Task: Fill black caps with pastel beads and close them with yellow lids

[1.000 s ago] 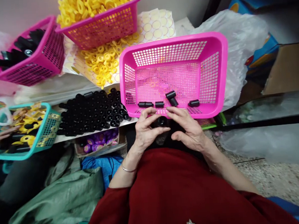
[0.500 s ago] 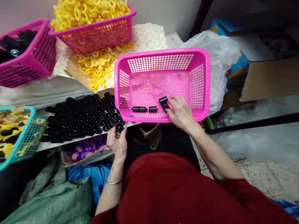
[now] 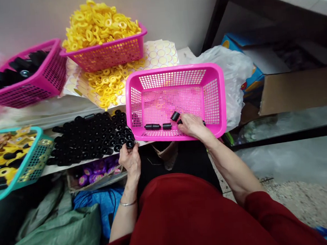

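Near the shelf's front edge my left hand (image 3: 130,162) pinches a short black plastic cylinder (image 3: 129,144) with a round recessed end facing up. It is at the corner of a dense batch of similar black cylinders (image 3: 88,137). My right hand (image 3: 193,125) reaches into a pink basket (image 3: 178,137), its fingers closed around a black cylinder (image 3: 179,121) that they partly hide. Just beyond the fingertips a loose black cylinder (image 3: 175,116) lies tilted. Several more, including a black cylinder (image 3: 166,126), lie along the basket's near side.
Behind stands a pink basket (image 3: 105,55) heaped with yellow ring-shaped pieces; more yellow pieces (image 3: 107,85) lie on sticker sheets (image 3: 161,55). Left are a pink basket (image 3: 48,74) of black parts and a turquoise basket (image 3: 33,165). A plastic bag (image 3: 230,80) and cardboard box (image 3: 298,90) are right.
My right hand has shifted slightly within the basket, and one black cylinder now lies apart from the fingertips. My left hand still pinches its cylinder. The whole view has shifted a little.
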Available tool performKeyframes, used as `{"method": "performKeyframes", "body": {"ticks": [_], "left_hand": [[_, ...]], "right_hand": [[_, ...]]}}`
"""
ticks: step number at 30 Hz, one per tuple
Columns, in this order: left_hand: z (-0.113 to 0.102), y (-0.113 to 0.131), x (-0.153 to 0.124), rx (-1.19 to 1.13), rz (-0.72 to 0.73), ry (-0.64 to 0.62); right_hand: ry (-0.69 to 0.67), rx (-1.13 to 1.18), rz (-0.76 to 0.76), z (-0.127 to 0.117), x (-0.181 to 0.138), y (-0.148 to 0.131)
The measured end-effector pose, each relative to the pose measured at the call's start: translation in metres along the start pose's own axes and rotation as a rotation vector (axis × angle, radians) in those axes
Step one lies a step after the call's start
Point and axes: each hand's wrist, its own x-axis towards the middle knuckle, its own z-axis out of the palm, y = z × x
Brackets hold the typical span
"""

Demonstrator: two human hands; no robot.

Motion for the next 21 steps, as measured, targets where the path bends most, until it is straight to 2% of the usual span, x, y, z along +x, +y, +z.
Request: {"method": "performKeyframes", "body": {"ticks": [3, 8, 13, 18, 21], "left_hand": [[0.001, -0.002, -0.002, 0.01, 0.033, 0.012], [0.004, -0.011, -0.008, -0.029, 0.047, -0.011], [0.002, -0.018, -0.011, -0.028, 0.093, -0.006], [-0.011, -0.019, -0.011, 0.065, 0.183, 0.068], [-0.022, -0.005, -0.009, 0.078, 0.3, 0.146]], "right_hand": [[0.093, 0.149, -0.016, 0.0, -0.006, 0.016], [0.212, 0.659, -0.124, 0.016, -0.007, 0.036], [0.2, 1.086, -0.164, 0.026, -0.013, 0.035], [0.241, 1.215, -0.221, 0.025, -0.022, 0.031], [0.368, 1.242, -0.256, 0.022, -0.025, 0.037]]}}
